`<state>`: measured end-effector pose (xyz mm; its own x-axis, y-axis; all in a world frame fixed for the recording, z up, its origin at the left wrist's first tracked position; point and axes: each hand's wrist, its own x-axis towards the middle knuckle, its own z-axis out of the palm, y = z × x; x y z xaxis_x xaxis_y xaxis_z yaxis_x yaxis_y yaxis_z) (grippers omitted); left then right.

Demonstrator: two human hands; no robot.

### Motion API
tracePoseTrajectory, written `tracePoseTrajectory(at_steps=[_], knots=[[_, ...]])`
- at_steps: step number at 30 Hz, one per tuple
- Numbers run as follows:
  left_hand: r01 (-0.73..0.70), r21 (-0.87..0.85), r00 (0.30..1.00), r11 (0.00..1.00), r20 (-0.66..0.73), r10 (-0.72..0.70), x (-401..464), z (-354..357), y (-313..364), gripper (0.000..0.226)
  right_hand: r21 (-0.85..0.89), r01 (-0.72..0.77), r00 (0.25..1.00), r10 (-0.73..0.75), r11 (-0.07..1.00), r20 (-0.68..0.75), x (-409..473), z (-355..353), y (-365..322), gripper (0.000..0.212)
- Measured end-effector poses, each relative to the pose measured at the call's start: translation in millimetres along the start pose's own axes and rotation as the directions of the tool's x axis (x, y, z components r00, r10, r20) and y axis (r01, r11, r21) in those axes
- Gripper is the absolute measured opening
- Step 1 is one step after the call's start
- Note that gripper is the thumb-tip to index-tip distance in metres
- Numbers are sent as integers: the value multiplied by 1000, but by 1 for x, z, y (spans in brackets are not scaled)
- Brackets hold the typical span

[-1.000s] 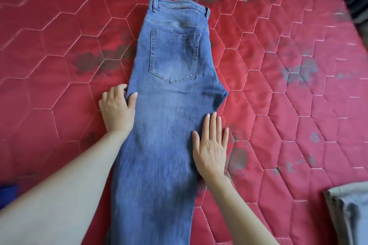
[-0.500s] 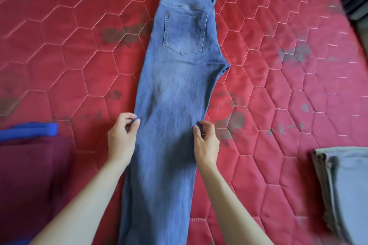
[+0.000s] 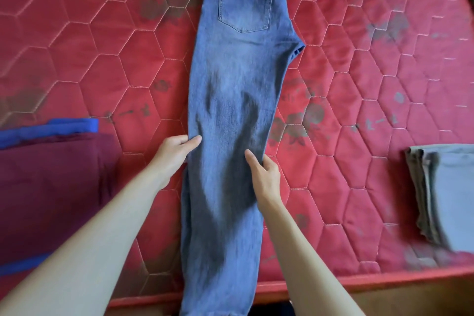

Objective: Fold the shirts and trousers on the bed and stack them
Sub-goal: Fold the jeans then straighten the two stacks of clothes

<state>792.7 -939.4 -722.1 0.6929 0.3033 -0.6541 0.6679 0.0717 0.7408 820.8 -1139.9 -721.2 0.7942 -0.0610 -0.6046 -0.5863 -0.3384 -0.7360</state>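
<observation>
Jeans (image 3: 238,100) lie lengthwise down the centre of the frame on a red quilted mattress (image 3: 359,161), folded in half along their length, back pocket (image 3: 245,2) facing up near the top edge. The waistband runs out of the top of the frame; the legs hang over the near edge of the mattress at the bottom centre.

Left hand (image 3: 175,150), centre left of the frame: thumb on top of the denim, fingers curled at the left edge of the leg, pinching that edge. Right hand (image 3: 264,170), just right of centre: thumb on top, fingers curled round the right edge of the leg, gripping it. Both hands sit at about the same height on the leg, one on each side.

Maroon folded garment (image 3: 51,187) at the lower left of the frame, lying on a blue garment (image 3: 51,129) that shows along its upper edge. Grey folded stack (image 3: 443,195) at the right edge of the frame, well apart from the jeans. Dark worn patches on the mattress fabric.
</observation>
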Motion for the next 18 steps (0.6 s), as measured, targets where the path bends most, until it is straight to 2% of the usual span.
tracePoseTrajectory(at_steps=[2, 3, 5, 7, 10, 12, 15, 18], knots=[[-6, 15, 1000, 1000, 7, 6, -4, -2, -2, 42, -35, -39, 999, 40, 999, 32, -3, -1, -1, 44], [-30, 5, 1000, 1000, -7, 30, -7, -4, -3, 39, -59, -24, 1000, 26, 998, 18, -4, -2, -2, 48], [-97, -61, 993, 993, -65, 93, -12, -8, -3, 28, -46, 43, 998, -46, 998, -45, -6, -7, -3, 54], [-141, -87, 982, 986, -138, 128, -14, -11, -8, 29, -32, 111, 989, -114, 993, -96, -8, -10, -3, 58], [-50, -67, 990, 997, -137, 41, -15, -4, -20, 19, -102, 61, 991, -73, 993, -116, -14, -9, 3, 56], [27, -91, 997, 995, -75, -34, -18, -1, -28, 13, -45, 19, 997, -22, 999, -68, -18, -9, 12, 47], [56, 3, 998, 998, -2, -56, -35, -6, -31, 27, -20, 33, 998, -34, 999, -49, -29, -18, 25, 41], [12, 129, 1000, 992, -21, -9, -69, -10, -45, 39, -213, 54, 996, -68, 976, -59, -52, -33, 48, 46]])
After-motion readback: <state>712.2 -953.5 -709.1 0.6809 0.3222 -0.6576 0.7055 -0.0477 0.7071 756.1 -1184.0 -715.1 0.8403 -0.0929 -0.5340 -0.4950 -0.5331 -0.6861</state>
